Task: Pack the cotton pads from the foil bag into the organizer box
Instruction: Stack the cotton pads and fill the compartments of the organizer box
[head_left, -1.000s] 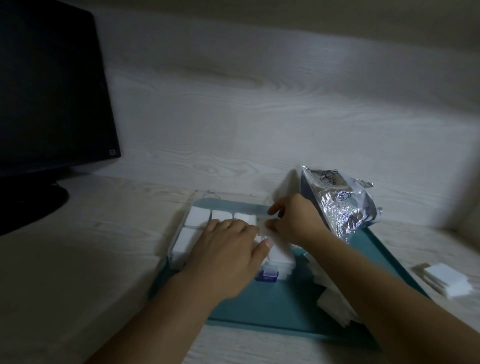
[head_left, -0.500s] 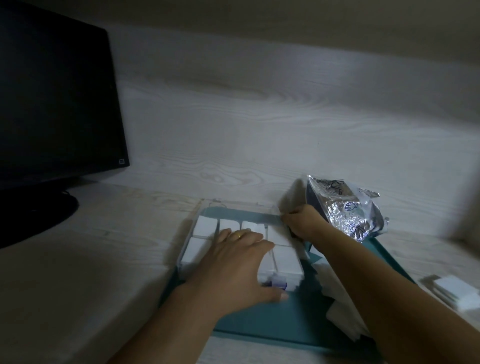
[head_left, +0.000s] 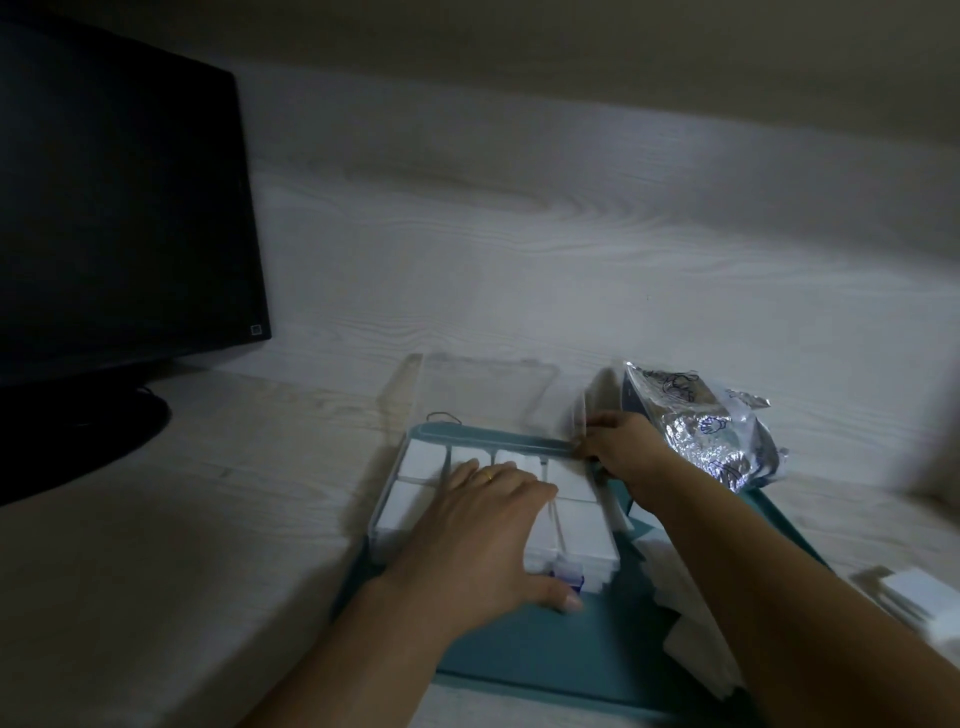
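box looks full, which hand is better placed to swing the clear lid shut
Probably the right hand. It sits at the back right corner of the organizer box, touching the open clear lid. The left hand lies flat on the cotton pads, holding them down.

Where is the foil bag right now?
In the head view the foil bag stands right of centre against the back wall, at the far right corner of the teal mat, just behind the right hand.
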